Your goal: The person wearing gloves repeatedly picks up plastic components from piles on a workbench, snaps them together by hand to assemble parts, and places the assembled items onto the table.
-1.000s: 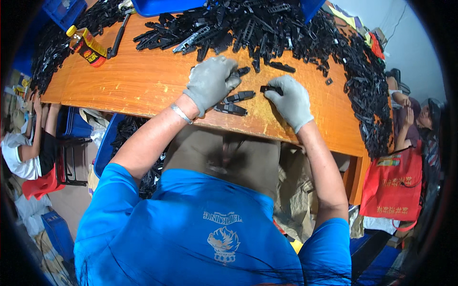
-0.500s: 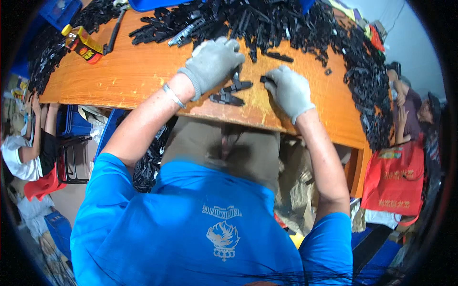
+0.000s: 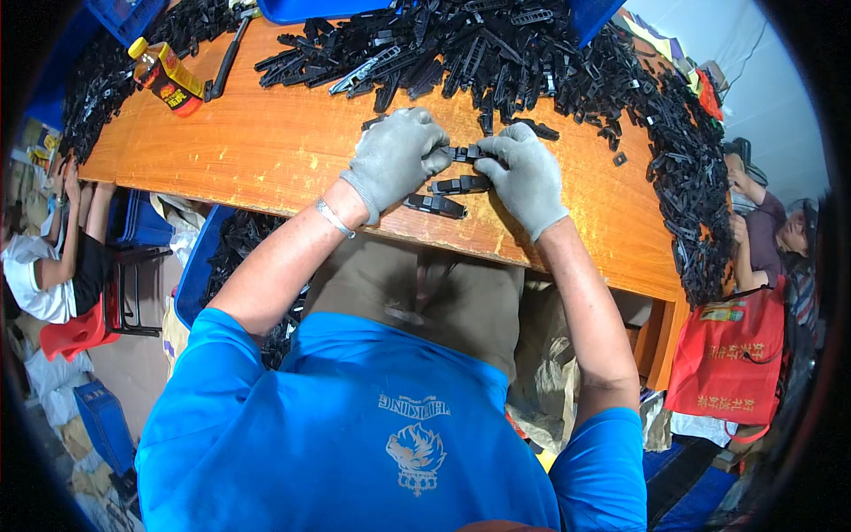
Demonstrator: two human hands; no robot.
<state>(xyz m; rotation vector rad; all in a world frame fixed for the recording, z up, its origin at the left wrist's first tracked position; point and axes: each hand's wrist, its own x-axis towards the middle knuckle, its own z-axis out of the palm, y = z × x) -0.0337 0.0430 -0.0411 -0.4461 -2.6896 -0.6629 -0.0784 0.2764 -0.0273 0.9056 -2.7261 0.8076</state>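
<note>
Grey gloves cover both my hands. Between them, just above the wooden table (image 3: pixel 266 146), is a small black plastic part (image 3: pixel 462 154). My left hand (image 3: pixel 397 152) pinches its left end, and the fingertips of my right hand (image 3: pixel 525 176) close on its right end. Two more black plastic pieces, an upper one (image 3: pixel 460 184) and a lower one (image 3: pixel 436 206), lie side by side near the table's front edge, below the held part. Another dark piece (image 3: pixel 372 122) pokes out behind my left hand, partly hidden.
A large heap of black plastic parts (image 3: pixel 496 62) spreads along the far side and down the right edge. At the left stand a yellow-capped bottle (image 3: pixel 168 78) and a hammer (image 3: pixel 229 58). A red bag (image 3: pixel 727 355) hangs at the right. People sit at both sides.
My hands have come together; my right hand has moved left and my left hand slightly down. Both now hold the black plastic part between them.
</note>
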